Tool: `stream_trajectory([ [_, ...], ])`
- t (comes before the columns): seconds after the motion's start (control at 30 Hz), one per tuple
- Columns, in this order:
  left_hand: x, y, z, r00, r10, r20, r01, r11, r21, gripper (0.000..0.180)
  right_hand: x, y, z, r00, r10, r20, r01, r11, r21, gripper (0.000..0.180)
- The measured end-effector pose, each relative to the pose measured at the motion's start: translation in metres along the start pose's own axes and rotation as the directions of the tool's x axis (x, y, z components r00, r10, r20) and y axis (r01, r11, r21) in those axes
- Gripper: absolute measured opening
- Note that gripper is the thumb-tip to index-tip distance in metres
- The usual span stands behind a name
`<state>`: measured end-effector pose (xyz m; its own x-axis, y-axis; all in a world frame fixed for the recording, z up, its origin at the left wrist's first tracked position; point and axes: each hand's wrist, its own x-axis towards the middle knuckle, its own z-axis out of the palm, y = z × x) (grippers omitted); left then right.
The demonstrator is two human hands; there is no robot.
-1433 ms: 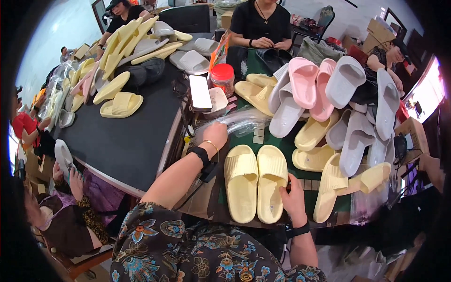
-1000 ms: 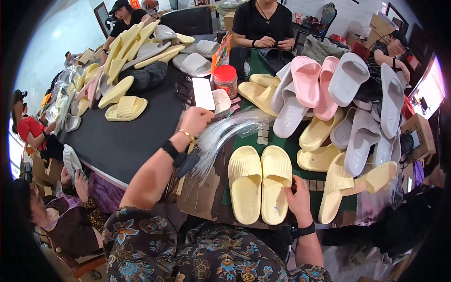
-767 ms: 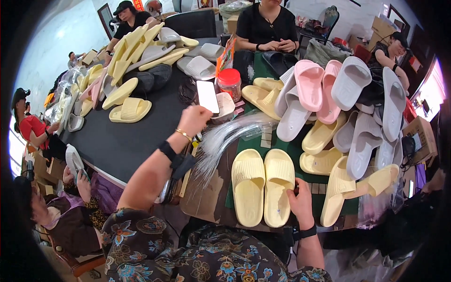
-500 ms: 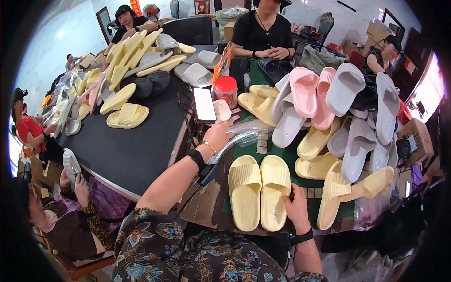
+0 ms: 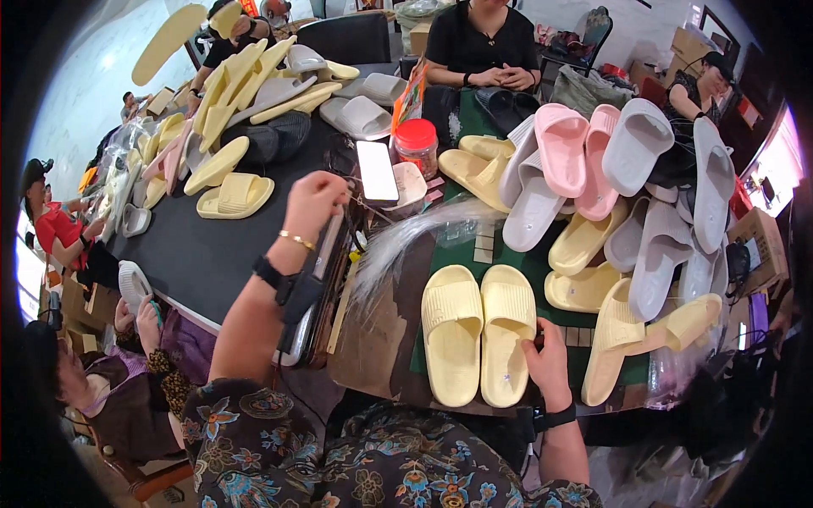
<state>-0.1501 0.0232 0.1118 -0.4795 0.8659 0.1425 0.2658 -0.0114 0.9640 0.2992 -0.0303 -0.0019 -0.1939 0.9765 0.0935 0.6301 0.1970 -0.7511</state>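
Pair of slides (image 5: 478, 332) at right hand (image 5: 549, 366): pale yellow, ribbed straps. Clear plastic bag (image 5: 415, 233) pulled by left hand (image 5: 312, 201): whitish sheen. Left wrist: black band, thin gold bracelet. Sleeves: dark floral print, blue and orange. Beyond the bag: red-lidded jar (image 5: 417, 146). Beyond the right hand: pink slides (image 5: 576, 152), pale grey slides (image 5: 669, 212). Tabletop (image 5: 212, 254) black, mat (image 5: 525, 262) green.

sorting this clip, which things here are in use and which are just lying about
In hand: clear plastic bag pulled by the left hand; pale yellow slipper pair steadied by the right hand.
Lying about: phone, red-lidded jar, pink slippers, grey slippers.
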Motion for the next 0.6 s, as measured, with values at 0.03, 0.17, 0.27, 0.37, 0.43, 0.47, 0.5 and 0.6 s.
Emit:
stream_trajectory([
  [0.03,-0.005,0.005,-0.011,1.0,-0.007,-0.015,0.007,1.0,-0.01,0.013,0.001,-0.002,0.001,1.0,0.003,0.008,-0.003,1.0,0.013,0.042],
  [0.17,-0.034,0.02,-0.03,0.998,-0.025,0.065,0.02,0.998,0.066,0.013,0.003,0.004,0.001,1.0,0.003,-0.004,-0.003,0.999,0.037,0.038],
  [0.27,-0.048,0.031,-0.038,1.0,-0.015,0.022,0.015,1.0,-0.013,0.014,0.007,-0.008,-0.006,0.997,0.031,-0.075,-0.025,0.996,0.085,0.034],
  [0.37,-0.063,0.035,-0.039,0.955,-0.042,0.293,0.001,0.991,0.137,0.015,0.022,-0.04,-0.012,0.985,-0.07,-0.16,0.084,0.993,0.082,0.028],
  [0.43,-0.065,0.031,-0.038,0.965,-0.043,0.259,0.014,0.993,0.114,0.015,0.041,-0.066,-0.008,0.96,-0.228,-0.165,0.243,0.966,0.082,0.024],
  [0.47,-0.064,0.026,-0.036,0.971,-0.043,0.233,0.024,0.996,0.084,0.015,0.053,-0.083,-0.002,0.924,-0.353,-0.15,0.366,0.928,0.066,0.025],
  [0.5,-0.066,0.024,-0.036,0.971,-0.047,0.235,0.025,0.995,0.098,0.015,0.065,-0.093,0.008,0.912,-0.407,-0.05,0.41,0.909,0.077,0.03],
  [0.6,-0.064,0.015,-0.023,0.952,-0.067,0.298,0.048,0.997,0.068,0.016,0.11,-0.12,0.035,0.771,-0.613,0.173,0.634,0.763,-0.127,0.049],
])
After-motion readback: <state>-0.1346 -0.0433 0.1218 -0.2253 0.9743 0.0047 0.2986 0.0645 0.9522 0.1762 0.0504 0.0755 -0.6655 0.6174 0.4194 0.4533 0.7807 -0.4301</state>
